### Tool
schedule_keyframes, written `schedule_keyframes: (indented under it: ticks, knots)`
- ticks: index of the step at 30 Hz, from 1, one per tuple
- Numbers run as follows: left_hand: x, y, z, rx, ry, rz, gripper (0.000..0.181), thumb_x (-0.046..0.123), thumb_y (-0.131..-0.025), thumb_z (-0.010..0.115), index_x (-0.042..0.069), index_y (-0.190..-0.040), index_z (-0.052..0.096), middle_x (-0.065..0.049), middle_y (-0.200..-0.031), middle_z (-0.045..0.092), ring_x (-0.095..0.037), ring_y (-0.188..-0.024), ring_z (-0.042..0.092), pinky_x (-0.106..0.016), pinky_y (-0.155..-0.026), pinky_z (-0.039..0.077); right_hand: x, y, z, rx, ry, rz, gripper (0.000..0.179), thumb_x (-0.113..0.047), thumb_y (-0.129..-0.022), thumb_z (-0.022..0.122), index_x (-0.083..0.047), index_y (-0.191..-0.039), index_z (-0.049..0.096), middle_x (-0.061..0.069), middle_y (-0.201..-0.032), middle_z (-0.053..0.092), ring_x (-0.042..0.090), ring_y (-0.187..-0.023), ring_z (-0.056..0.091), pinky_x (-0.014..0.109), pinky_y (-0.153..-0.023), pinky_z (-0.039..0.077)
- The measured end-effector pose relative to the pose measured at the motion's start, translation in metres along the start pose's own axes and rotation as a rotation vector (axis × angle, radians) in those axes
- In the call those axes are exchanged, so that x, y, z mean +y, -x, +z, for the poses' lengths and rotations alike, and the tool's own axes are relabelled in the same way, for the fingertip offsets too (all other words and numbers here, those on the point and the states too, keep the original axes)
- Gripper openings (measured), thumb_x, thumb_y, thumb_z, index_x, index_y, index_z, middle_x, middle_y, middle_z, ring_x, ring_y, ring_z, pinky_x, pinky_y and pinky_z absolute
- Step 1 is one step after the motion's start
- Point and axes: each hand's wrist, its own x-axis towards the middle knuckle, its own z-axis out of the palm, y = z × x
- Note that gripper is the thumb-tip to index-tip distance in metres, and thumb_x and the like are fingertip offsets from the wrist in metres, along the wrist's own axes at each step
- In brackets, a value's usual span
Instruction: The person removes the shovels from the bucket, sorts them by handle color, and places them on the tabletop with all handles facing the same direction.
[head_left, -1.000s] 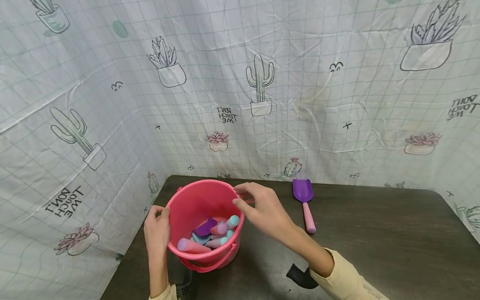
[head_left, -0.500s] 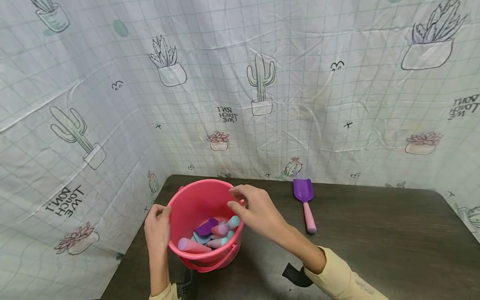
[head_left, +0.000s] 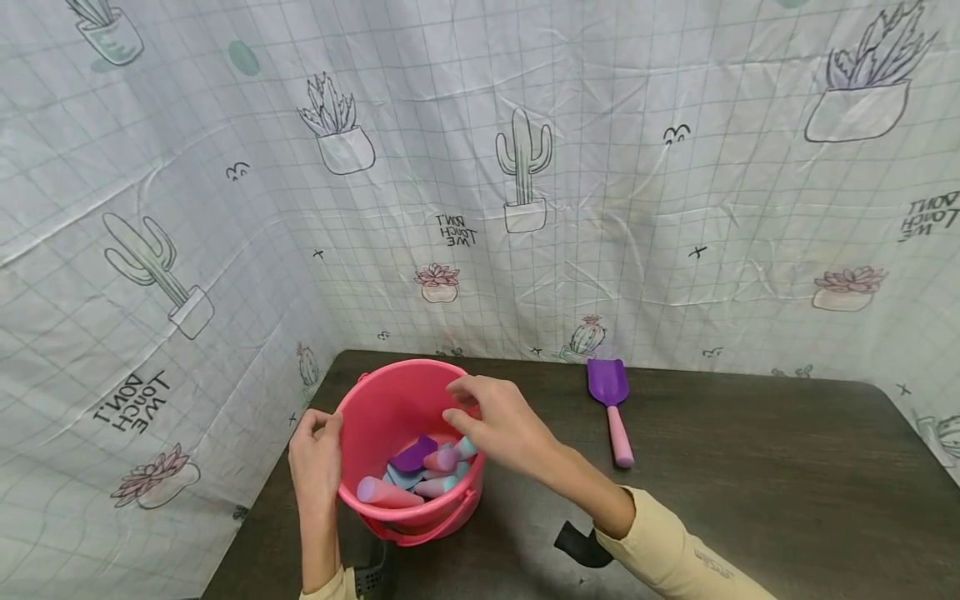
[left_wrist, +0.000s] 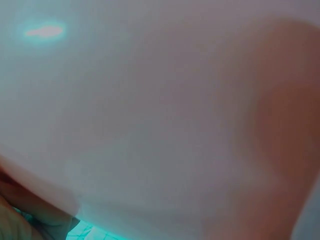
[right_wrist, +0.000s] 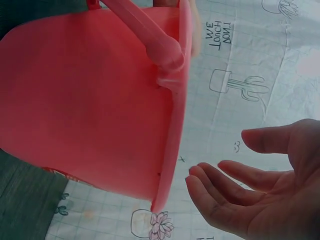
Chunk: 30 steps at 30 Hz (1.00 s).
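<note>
A pink bucket (head_left: 382, 400) with a lowered handle stands at the table's left side. Inside lie several toy pieces: a purple blade (head_left: 414, 455), a pink handle with a lilac end (head_left: 386, 492) and other pink handles, some teal-tipped. My left hand (head_left: 315, 458) grips the bucket's left rim between thumb and fingers. Over the right rim hovers my right hand (head_left: 498, 421), its fingers loosely bent and holding nothing. In the right wrist view that hand (right_wrist: 265, 185) is apart from the bucket (right_wrist: 95, 100). The left wrist view is mostly a blurred close surface.
A toy shovel (head_left: 609, 400) with a purple scoop and pink handle lies on the dark table (head_left: 720, 467) right of the bucket. A black curved object (head_left: 581, 546) lies near the right forearm. Printed cloth (head_left: 600, 208) hangs behind the table.
My right hand has shifted left, from beside the bucket's right rim to over the opening. The left hand and bucket stay in place.
</note>
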Motion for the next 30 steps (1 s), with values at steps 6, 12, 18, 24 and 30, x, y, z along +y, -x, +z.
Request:
schedule_keyframes:
  ticks: [6,12,18,24,30]
  knots:
    - [0.0,0.0,0.001,0.003,0.007,0.007,0.023,0.021,-0.105,0.052,0.001,-0.1,0.062,-0.017,-0.08,0.071,-0.026,-0.069,0.065,-0.03,-0.056,0.05,-0.001,-0.009,0.008,-0.088,0.031,0.011,0.028,-0.009,-0.095,0.07,0.003,-0.12,0.07,0.008,-0.105,0.073,0.021,-0.094,0.069,0.033,-0.079,0.059]
    - [0.0,0.0,0.002,0.011,0.006,0.011,0.022,0.019,-0.104,0.052,0.0,-0.099,0.062,-0.018,-0.08,0.072,-0.028,-0.069,0.066,-0.03,-0.056,0.05,0.001,-0.016,0.016,-0.129,0.053,-0.016,0.027,-0.008,-0.094,0.072,0.004,-0.118,0.07,0.008,-0.1,0.073,0.019,-0.089,0.067,0.033,-0.077,0.058]
    - [0.001,-0.001,0.002,0.015,0.001,0.02,0.024,0.019,-0.104,0.052,-0.001,-0.097,0.062,-0.019,-0.075,0.069,-0.03,-0.067,0.063,-0.031,-0.054,0.048,0.003,-0.019,0.019,-0.15,0.054,-0.02,0.026,-0.007,-0.094,0.071,0.004,-0.117,0.071,0.008,-0.1,0.073,0.018,-0.087,0.066,0.033,-0.077,0.057]
    - [0.001,-0.001,0.003,0.025,-0.01,0.025,0.024,0.02,-0.104,0.052,0.0,-0.098,0.063,-0.021,-0.079,0.07,-0.033,-0.07,0.064,-0.032,-0.056,0.049,0.006,-0.023,0.024,-0.169,0.073,-0.027,0.026,-0.006,-0.094,0.071,0.004,-0.117,0.071,0.007,-0.095,0.071,0.017,-0.083,0.063,0.03,-0.074,0.055]
    - [0.001,-0.001,0.002,0.019,-0.024,0.024,0.025,0.022,-0.105,0.052,0.0,-0.099,0.063,-0.015,-0.073,0.069,-0.026,-0.066,0.062,-0.029,-0.054,0.047,0.009,-0.026,0.028,-0.208,0.113,-0.023,0.028,-0.009,-0.093,0.073,0.003,-0.118,0.071,0.006,-0.093,0.07,0.017,-0.083,0.061,0.027,-0.073,0.054]
